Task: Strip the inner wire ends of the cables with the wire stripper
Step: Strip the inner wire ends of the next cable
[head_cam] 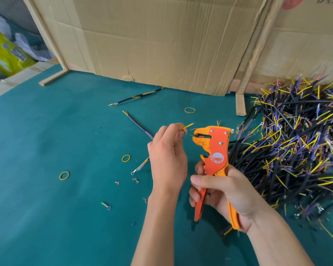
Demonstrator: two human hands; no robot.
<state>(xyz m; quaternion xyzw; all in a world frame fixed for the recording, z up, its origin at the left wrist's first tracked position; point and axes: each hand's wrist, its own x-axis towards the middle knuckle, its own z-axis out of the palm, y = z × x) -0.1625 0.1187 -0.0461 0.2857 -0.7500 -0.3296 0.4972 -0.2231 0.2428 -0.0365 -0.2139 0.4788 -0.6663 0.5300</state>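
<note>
Left hand [168, 158] pinches a cable [142, 166], one thin wire [188, 133] fed into my stripper's [213, 150] head above the desk [46, 141]. Right hand [227, 194] grips its handles. Cable pile [296, 146] lies just right.

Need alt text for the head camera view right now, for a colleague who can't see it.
A person's right hand grips an orange wire stripper upright while the left hand pinches a cable's thin wires at the stripper's head. A big pile of black cables lies to the right on the green table, with yellow rubber bands scattered on it.
</note>
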